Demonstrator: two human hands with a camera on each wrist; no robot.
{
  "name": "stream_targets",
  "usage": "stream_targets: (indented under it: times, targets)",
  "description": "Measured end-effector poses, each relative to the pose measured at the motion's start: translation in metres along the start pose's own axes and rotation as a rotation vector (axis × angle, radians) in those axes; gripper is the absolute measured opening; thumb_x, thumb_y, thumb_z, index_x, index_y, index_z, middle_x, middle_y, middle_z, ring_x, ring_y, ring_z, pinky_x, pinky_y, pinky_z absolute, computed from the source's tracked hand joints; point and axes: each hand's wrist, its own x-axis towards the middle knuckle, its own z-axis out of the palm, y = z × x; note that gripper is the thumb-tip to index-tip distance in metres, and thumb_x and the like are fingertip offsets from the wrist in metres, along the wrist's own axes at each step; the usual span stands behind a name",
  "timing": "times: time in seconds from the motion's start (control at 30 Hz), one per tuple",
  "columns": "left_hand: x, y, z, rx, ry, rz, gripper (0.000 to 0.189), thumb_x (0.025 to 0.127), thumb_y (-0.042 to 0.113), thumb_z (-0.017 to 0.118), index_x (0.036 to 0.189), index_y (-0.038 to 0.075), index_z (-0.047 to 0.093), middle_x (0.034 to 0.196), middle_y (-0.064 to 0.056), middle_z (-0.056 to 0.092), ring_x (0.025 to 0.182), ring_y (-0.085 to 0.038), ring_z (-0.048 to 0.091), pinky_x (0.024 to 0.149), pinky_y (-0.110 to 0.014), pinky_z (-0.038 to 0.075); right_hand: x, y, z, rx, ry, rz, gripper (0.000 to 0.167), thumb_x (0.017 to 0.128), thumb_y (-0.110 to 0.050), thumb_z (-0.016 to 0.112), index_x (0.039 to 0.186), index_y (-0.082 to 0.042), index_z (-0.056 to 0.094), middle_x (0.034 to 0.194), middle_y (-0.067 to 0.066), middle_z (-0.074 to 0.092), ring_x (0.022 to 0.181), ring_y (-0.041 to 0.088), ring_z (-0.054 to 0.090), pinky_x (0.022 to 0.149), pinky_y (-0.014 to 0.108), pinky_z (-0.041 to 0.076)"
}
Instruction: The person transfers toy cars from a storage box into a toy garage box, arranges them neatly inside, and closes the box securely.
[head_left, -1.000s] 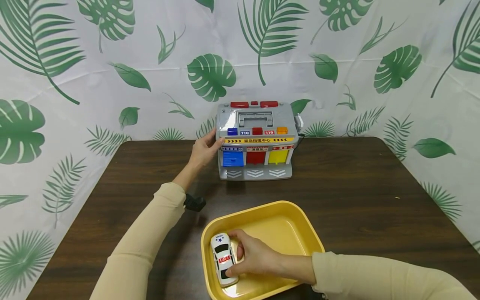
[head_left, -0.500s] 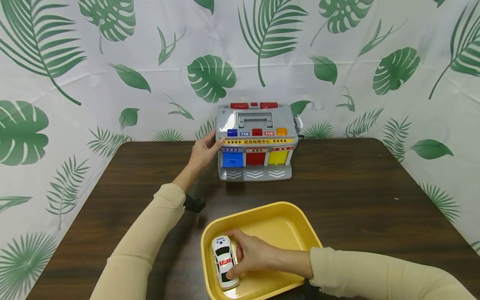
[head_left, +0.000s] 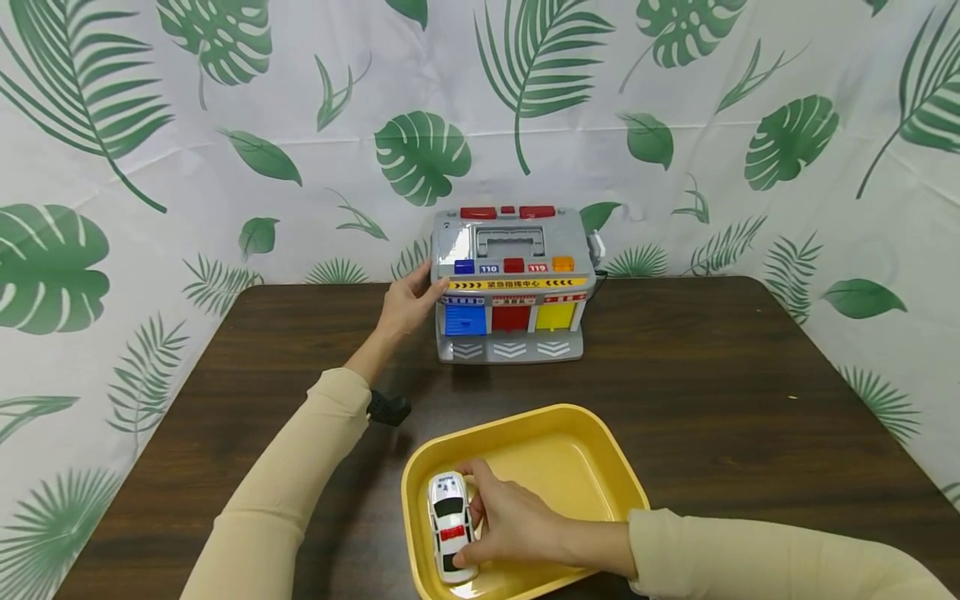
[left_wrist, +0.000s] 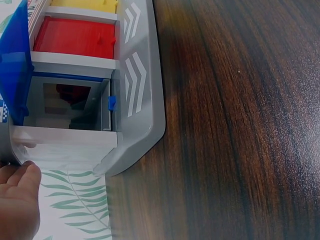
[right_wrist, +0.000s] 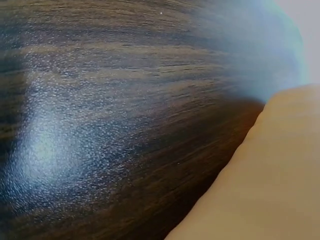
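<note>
A white toy police car (head_left: 452, 527) with black windows and a red roof light is in the left part of the yellow tray (head_left: 592, 450). My right hand (head_left: 517, 521) holds it by its two ends, thumb at the near end. Whether the car touches the tray floor, I cannot tell. Farther back stands a grey toy rescue station (head_left: 510, 350). My left hand (head_left: 408, 304) grips its left side, thumb on the front edge. In the left wrist view the blue door (left_wrist: 15, 62) is swung up from its bay, while the red door (left_wrist: 75, 37) covers its own.
A dark wooden table (head_left: 712, 358) lies under everything. Behind it hangs a white cloth (head_left: 555, 150) with green leaves, close to the station's back. A black device (head_left: 388, 408) sits at the left wrist. In the right wrist view a sleeve (right_wrist: 260, 190) covers the lower right.
The police car has shifted slightly right and toward me, and its roof has tilted a little. My right hand keeps its hold. My left hand and the station have stayed put.
</note>
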Motion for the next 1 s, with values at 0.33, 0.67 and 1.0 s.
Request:
stream_targets:
  times: [0.33, 0.67, 1.0]
  targets:
    - [-0.003, 0.002, -0.001, -0.001, -0.006, -0.009, 0.066, 0.094, 0.036, 0.056, 0.148, 0.011, 0.029, 0.151, -0.008, 0.032, 0.136, -0.021, 0.035, 0.109, -0.035, 0.035, 0.000, 0.000, -0.006, 0.122, -0.009, 0.033, 0.080, 0.066, -0.012, 0.083, 0.131, -0.005, 0.037, 0.075, -0.003, 0.054, 0.065, 0.004, 0.050, 0.059, 0.017, 0.043]
    - [-0.001, 0.002, 0.000, 0.021, 0.008, 0.001, 0.066, 0.094, 0.037, 0.057, 0.147, 0.010, 0.030, 0.151, -0.008, 0.032, 0.137, -0.021, 0.035, 0.109, -0.035, 0.035, 0.004, -0.019, -0.054, 0.384, -0.003, 0.064, 0.081, 0.081, -0.004, 0.072, 0.145, -0.011, 0.023, 0.099, 0.014, 0.051, 0.060, 0.018, 0.060, 0.058, 0.031, 0.057]
    - [-0.001, 0.001, -0.001, 0.029, 0.001, -0.012, 0.066, 0.093, 0.039, 0.057, 0.148, 0.012, 0.029, 0.151, -0.008, 0.032, 0.136, -0.022, 0.036, 0.109, -0.036, 0.035, 0.036, -0.014, -0.111, 0.460, 0.262, 0.266, 0.076, 0.089, -0.009, 0.064, 0.148, -0.016, 0.018, 0.117, 0.019, 0.046, 0.089, 0.026, 0.063, 0.073, 0.037, 0.058]
